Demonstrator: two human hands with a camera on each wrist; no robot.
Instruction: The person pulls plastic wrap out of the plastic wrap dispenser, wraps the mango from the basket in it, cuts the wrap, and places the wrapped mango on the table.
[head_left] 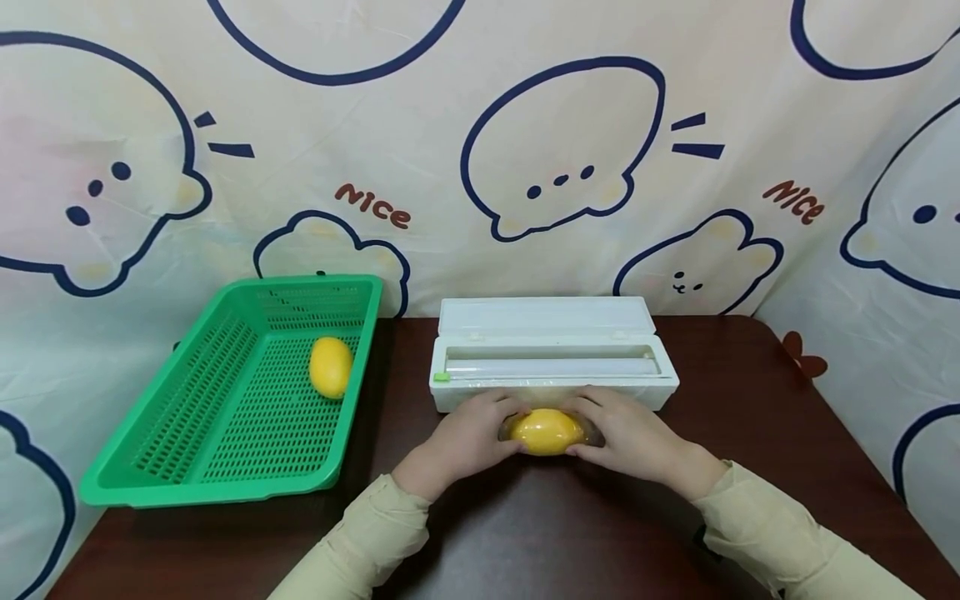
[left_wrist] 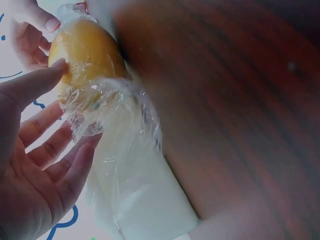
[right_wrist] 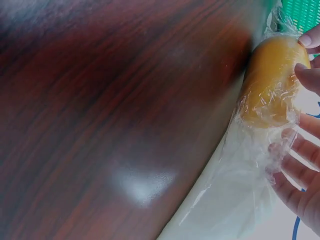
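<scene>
A yellow lemon point(head_left: 547, 432) wrapped in clear cling film is held between both hands, in front of the white cling film dispenser point(head_left: 555, 396). My left hand point(head_left: 474, 435) grips one end, its thumb on the fruit and its fingers behind the gathered film point(left_wrist: 95, 110) in the left wrist view. At the other end my right hand point(head_left: 628, 435) holds in the same way, thumb against the lemon point(right_wrist: 272, 80), fingers spread along the loose film point(right_wrist: 265, 145). Film bunches out at both ends of the fruit.
The dispenser's lid point(head_left: 546, 317) stands raised, with a film roll point(head_left: 551, 367) inside and a small green slider point(head_left: 442, 377) at its left. On the left, a green plastic basket point(head_left: 217, 492) contains another lemon point(head_left: 331, 367). A patterned cloth point(head_left: 420, 258) hangs behind the dark wooden table point(head_left: 510, 542).
</scene>
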